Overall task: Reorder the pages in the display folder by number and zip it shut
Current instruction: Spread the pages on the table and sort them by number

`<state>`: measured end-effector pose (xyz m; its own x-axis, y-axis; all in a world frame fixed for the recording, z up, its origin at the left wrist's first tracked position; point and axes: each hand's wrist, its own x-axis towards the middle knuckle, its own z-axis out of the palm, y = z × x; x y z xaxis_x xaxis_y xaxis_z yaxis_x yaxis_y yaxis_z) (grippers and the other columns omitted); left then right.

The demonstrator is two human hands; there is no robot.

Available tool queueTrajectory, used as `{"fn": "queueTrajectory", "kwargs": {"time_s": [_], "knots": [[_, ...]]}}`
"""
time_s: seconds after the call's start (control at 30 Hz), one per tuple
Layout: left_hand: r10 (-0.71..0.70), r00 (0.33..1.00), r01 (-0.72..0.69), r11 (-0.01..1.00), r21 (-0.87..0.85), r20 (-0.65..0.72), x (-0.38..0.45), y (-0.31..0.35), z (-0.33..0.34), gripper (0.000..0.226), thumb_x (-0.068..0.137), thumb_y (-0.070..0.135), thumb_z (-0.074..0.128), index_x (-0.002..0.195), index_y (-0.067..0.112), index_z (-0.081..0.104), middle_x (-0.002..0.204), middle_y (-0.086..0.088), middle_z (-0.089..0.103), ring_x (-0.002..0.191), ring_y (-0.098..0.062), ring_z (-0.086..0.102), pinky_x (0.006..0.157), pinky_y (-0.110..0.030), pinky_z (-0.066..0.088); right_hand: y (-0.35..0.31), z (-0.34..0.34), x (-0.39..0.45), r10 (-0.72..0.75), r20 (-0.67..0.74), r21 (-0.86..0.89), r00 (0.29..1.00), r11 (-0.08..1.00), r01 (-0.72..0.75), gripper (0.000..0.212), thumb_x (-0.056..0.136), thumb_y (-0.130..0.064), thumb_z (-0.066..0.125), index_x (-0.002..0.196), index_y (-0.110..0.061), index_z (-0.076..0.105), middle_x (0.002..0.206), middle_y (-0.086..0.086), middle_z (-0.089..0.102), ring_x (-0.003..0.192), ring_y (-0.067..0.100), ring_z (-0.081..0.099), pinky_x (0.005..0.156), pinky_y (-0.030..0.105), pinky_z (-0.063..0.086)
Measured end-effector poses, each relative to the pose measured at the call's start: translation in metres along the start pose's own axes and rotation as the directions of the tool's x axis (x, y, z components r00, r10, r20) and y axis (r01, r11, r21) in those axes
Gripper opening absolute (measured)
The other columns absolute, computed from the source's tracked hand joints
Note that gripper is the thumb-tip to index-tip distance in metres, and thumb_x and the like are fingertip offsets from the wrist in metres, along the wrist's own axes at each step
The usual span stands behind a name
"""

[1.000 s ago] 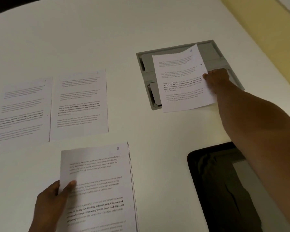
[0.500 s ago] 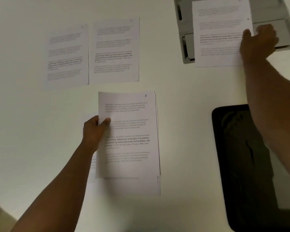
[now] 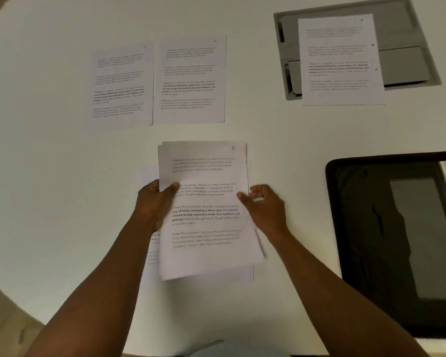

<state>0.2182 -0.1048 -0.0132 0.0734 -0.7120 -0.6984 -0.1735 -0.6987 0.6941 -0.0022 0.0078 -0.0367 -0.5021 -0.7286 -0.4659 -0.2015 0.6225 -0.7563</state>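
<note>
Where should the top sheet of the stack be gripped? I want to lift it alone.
Probably at its right edge, coming from the right. The left hand already pins the stack by its left edge, and the top sheet lies skewed, its lower right corner jutting past the pages beneath. The right hand is beside that edge.

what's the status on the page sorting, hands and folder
Left hand grips page stack; right hand open at its edge. Three sorted pages out. Display folder open, unobstructed.

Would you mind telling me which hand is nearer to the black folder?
Right. The right hand is at the paper stack's right edge, toward the black folder; the left hand grips the stack's far edge.
</note>
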Motion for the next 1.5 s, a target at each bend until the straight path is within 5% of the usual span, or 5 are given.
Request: {"fn": "queueTrajectory", "kwargs": {"time_s": [0.57,0.9,1.13,1.27,1.5], "knots": [[-0.023,0.996,0.027,0.998,-0.048,0.087,-0.026,-0.049,-0.043,0.022,0.091,0.015,0.067,0.112,0.017,0.068,0.103,-0.003,0.075,0.092,-0.025,0.072,0.083,-0.041,0.057,0.026,0.004,-0.044,0.170,0.043,-0.017,0.984,0.985,-0.170,0.022,0.088,-0.021,0.070,0.075,-0.003,0.068,0.069,0.004,0.068,0.065,0.019,0.063,0.067,0.031,0.053],[0.098,0.994,-0.087,0.975,0.204,-0.045,-0.018,-0.051,-0.074,0.028,0.092,0.004,0.055,0.093,0.029,0.066,0.097,0.000,0.070,0.092,-0.027,0.068,0.088,-0.046,0.055,0.047,-0.069,-0.033,0.159,-0.233,0.062,0.959,0.987,-0.149,0.016,0.095,-0.015,0.058,0.104,-0.005,0.066,0.097,0.010,0.067,0.085,0.023,0.062,0.080,0.034,0.051],[0.114,0.993,-0.116,0.971,0.209,0.019,-0.019,-0.049,-0.067,0.036,0.094,0.011,0.057,0.128,0.023,0.053,0.119,-0.001,0.066,0.104,-0.019,0.065,0.095,-0.042,0.052,0.041,-0.052,-0.044,0.175,-0.050,0.055,0.983,0.983,-0.172,0.014,0.093,-0.020,0.063,0.087,-0.010,0.069,0.086,0.012,0.072,0.079,0.031,0.068,0.076,0.045,0.056],[0.115,0.989,-0.129,0.979,0.158,0.093,-0.030,-0.048,-0.055,0.033,0.090,0.042,0.064,0.119,0.025,0.061,0.108,0.011,0.068,0.095,-0.008,0.065,0.078,-0.027,0.051,0.028,-0.007,-0.055,0.177,0.053,0.013,0.983,0.984,-0.178,0.015,0.091,-0.020,0.065,0.080,-0.010,0.068,0.076,0.008,0.068,0.065,0.017,0.058,0.061,0.028,0.047],[0.156,0.987,-0.157,0.947,0.282,0.026,-0.030,-0.061,-0.068,0.028,0.092,0.014,0.063,0.120,0.017,0.065,0.111,-0.002,0.070,0.099,-0.022,0.066,0.090,-0.040,0.054,0.017,0.027,-0.070,0.163,0.059,0.046,0.985,0.985,-0.166,0.022,0.095,-0.027,0.060,0.087,-0.008,0.068,0.073,0.006,0.071,0.061,0.017,0.067,0.063,0.031,0.059]]}}
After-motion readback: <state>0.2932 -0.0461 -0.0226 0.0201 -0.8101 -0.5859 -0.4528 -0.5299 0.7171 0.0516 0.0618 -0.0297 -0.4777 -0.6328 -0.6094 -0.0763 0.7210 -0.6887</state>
